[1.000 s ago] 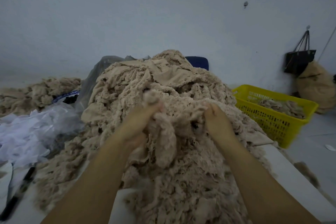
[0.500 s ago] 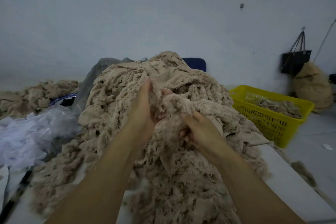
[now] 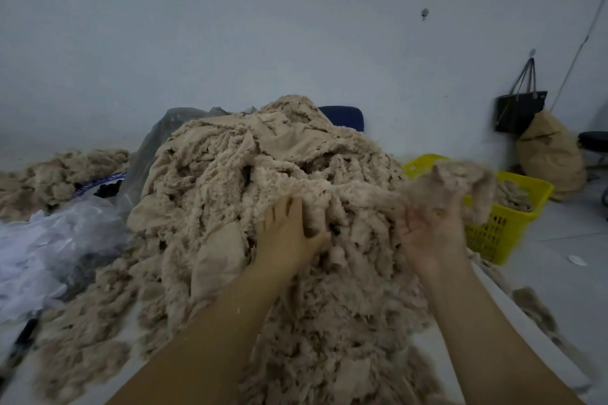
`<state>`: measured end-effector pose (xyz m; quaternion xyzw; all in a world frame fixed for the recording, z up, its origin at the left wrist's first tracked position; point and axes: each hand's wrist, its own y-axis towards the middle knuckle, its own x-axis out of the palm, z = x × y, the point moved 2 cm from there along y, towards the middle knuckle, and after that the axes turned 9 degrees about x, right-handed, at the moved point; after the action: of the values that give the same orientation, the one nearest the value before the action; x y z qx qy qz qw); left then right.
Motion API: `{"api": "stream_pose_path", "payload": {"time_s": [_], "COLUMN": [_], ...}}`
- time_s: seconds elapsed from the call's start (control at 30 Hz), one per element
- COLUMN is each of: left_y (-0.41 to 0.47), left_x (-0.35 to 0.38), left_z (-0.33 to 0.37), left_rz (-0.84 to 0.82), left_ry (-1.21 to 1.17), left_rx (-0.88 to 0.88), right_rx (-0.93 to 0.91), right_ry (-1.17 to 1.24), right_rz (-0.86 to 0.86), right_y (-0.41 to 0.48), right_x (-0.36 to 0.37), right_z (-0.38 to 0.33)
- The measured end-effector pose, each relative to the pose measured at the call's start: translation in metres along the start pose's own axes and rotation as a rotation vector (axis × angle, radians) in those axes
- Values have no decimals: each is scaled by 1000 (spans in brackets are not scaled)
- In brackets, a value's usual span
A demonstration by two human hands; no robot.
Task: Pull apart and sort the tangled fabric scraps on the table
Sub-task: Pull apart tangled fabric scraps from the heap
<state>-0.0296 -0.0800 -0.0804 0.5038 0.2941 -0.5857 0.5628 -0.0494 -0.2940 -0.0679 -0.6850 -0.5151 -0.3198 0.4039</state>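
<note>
A big heap of tangled beige fabric scraps (image 3: 250, 181) covers the table ahead of me. My left hand (image 3: 289, 233) lies on the middle of the heap, fingertips sunk into the cloth and thumb hooked round a fold. My right hand (image 3: 431, 233) is raised to the right with the palm turned toward me, and its blurred fingers hold a loose clump of scraps (image 3: 454, 184). A thin strand still joins that clump to the heap. The clump hangs in front of the yellow basket (image 3: 513, 227), which has beige scraps inside.
A second beige scrap heap (image 3: 59, 174) lies at the far left, with white plastic sheeting (image 3: 49, 240) in front of it. The white table edge (image 3: 513, 332) runs along the right. A black bag (image 3: 519, 108) and a tan sack (image 3: 549, 154) sit by the wall.
My right hand has swung up and to the right, pulling a clump away from the heap toward the basket. My left hand has dropped from the raised bunch onto the heap.
</note>
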Motion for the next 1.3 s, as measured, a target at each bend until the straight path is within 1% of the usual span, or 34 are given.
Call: {"api": "stream_pose_path", "payload": {"time_s": [0.03,0.07,0.13,0.17,0.2,0.27,0.33,0.37,0.4,0.47,0.5,0.53,0.6,0.7,0.77,0.83,0.87,0.9,0.93,0.97,1.03,1.07,1.13,1.2,1.27,1.3], "left_y": [4,7,8,7,5,-3,-15,-21,-25,-33,-36,-37,-35,-33,-35,-38,-38,-38,-36,-34,-34,-33,-32,-34,-26,-19], "left_x": [4,2,-10,-15,-19,-23,-18,-15,-12,-6,-4,-3,-10,-26,-32,-35,-37,-39,-42,-44,-46,-45,-41,-36,-29,-25], "left_z": [-3,-4,-6,-5,-1,10,16,16,14,15,17,18,13,-7,-25,-42,-50,-57,-65,-71,-77,-76,-60,-38,-23,-17], "left_rz": [14,112,389,476,506,466,361,304,254,154,105,77,96,115,42,-45,-72,-93,-86,-49,24,-1,-135,-185,-153,-126], "left_ry": [87,75,-161,-283,-371,-485,-541,-553,-556,-546,-535,-524,-500,-452,-321,-54,91,184,203,167,-24,-144,-383,-709,-995,-1082], "left_rx": [14,36,78,105,147,222,259,259,260,296,318,331,318,282,273,235,201,154,94,38,-28,-26,-2,-118,-268,-320], "right_rx": [26,43,55,50,53,93,211,244,252,233,218,207,165,99,64,7,-7,-15,-11,-4,30,46,108,206,254,258], "right_ry": [-92,-221,-454,-558,-653,-753,-675,-637,-660,-827,-875,-869,-841,-918,-927,-868,-841,-823,-808,-792,-726,-671,-537,-466,-462,-493], "right_rz": [50,85,87,71,33,-83,-216,-256,-255,-124,-24,52,137,220,283,322,330,342,346,335,264,230,130,-29,-131,-153], "right_y": [1,1,-2,-2,-1,-2,-7,-7,-6,-1,3,8,15,29,34,38,38,38,37,37,36,35,28,16,7,3], "right_x": [-4,-7,-6,-5,-2,6,18,23,27,29,29,29,30,29,25,19,16,14,13,10,8,7,9,19,23,23], "right_z": [7,17,35,42,51,67,79,85,89,93,94,95,92,83,76,71,70,69,69,68,70,70,74,81,91,95]}}
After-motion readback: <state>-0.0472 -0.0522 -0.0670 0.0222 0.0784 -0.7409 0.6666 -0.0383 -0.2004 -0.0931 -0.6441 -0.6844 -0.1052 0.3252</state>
